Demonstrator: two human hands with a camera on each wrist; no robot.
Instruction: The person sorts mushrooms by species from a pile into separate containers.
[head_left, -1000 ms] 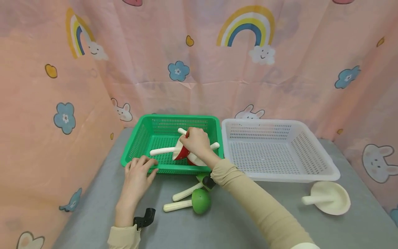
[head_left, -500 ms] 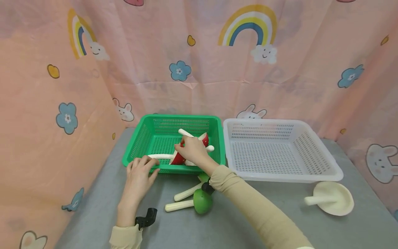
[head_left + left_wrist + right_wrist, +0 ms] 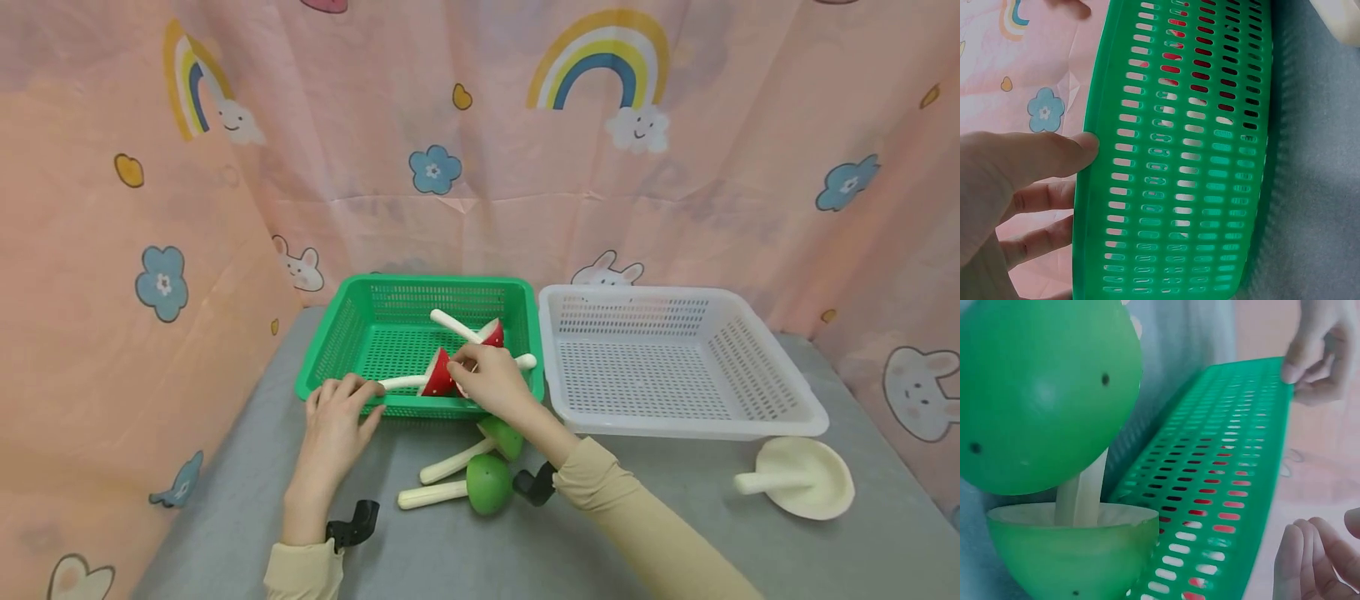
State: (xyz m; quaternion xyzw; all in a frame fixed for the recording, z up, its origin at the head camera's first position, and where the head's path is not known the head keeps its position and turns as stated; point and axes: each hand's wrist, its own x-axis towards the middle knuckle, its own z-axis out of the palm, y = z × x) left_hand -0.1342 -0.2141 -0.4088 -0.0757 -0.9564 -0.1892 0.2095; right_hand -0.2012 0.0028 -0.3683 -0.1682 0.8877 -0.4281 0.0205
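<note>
Left hand (image 3: 335, 421) grips green basket (image 3: 420, 405); right hand (image 3: 493, 382) above; red mushroom (image 3: 438, 377) between

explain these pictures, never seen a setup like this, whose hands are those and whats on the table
There is no robot here: these are a person's bare left hand and right hand. The wide picture is taken from the person's head, the close ones from each wrist. The left hand grips the rim of a green basket. The right hand is over red-capped mushrooms inside it, with nothing visibly held. On the grey table, a white basket stands beside the green one, two green-capped mushrooms lie in front, and a pale mushroom rests at the right.
</note>
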